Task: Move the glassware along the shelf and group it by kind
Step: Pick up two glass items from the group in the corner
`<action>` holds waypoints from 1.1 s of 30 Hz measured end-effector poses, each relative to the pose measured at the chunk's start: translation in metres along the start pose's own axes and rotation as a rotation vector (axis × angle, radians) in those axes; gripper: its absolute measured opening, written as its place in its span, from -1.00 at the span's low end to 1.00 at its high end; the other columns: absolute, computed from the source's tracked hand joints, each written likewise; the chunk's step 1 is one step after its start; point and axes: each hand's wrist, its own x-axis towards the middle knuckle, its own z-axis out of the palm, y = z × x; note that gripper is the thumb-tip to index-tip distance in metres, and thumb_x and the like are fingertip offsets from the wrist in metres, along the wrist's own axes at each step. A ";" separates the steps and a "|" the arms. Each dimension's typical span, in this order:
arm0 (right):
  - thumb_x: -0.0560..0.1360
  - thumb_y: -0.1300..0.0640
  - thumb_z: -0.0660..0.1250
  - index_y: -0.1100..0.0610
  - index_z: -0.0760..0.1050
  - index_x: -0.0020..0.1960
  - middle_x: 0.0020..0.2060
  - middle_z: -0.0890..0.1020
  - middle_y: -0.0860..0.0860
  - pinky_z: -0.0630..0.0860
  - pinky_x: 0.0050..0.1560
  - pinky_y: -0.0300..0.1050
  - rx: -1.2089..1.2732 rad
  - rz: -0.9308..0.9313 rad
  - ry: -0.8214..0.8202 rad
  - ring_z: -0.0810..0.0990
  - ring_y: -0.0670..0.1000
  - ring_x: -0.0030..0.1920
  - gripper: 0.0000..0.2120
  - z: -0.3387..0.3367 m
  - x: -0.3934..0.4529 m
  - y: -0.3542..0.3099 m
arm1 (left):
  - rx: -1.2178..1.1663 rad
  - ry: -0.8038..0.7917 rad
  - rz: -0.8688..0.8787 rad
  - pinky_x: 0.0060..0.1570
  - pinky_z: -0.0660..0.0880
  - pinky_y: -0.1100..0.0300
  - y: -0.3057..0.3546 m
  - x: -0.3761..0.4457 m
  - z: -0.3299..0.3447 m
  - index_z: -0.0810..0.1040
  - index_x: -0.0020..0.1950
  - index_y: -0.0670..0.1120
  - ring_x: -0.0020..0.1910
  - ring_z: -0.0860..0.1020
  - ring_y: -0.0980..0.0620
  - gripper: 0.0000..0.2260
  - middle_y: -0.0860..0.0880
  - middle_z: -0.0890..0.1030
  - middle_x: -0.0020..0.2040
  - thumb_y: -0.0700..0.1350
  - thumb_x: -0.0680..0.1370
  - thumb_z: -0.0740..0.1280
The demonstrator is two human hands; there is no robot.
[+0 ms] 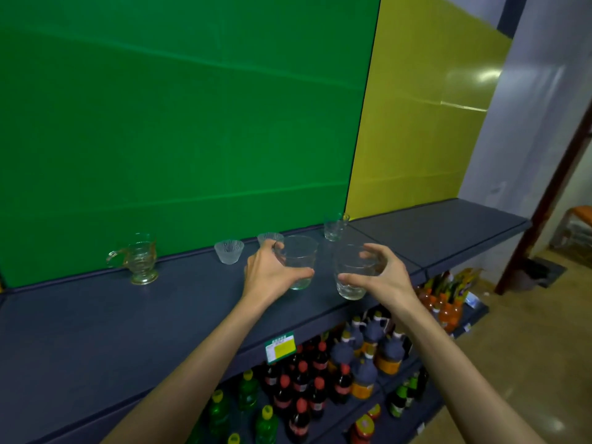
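Glassware mid-sort: left hand (269,277) grasps one clear tumbler (299,262), right hand (381,277) another (354,272), near the shelf (96,315) front edge. Risk: the tumblers, almost touching, may clink, or slip from smooth walls over that edge.

No text can be read with certainty. A green and yellow price tag (281,348) hangs on the front edge of the dark blue shelf (96,331), and its printed lines are too small and blurred to make out. Below it, the dark cola bottles (301,382) carry red labels and the orange-labelled bottles (362,386) beside them show printed bands, but the lettering on all of these is illegible, so no brand or number can be named.
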 end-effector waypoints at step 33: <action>0.10 -0.15 0.69 0.07 0.44 0.38 0.07 0.63 -0.08 0.56 0.10 -0.02 -0.142 -0.132 -0.363 0.61 -0.02 0.07 -0.07 -0.017 0.246 0.118 | 0.225 0.336 -0.337 0.24 0.47 -0.01 0.018 0.169 0.191 0.35 0.50 -0.15 0.30 0.50 -0.20 -0.08 -0.20 0.57 0.29 0.14 0.26 0.64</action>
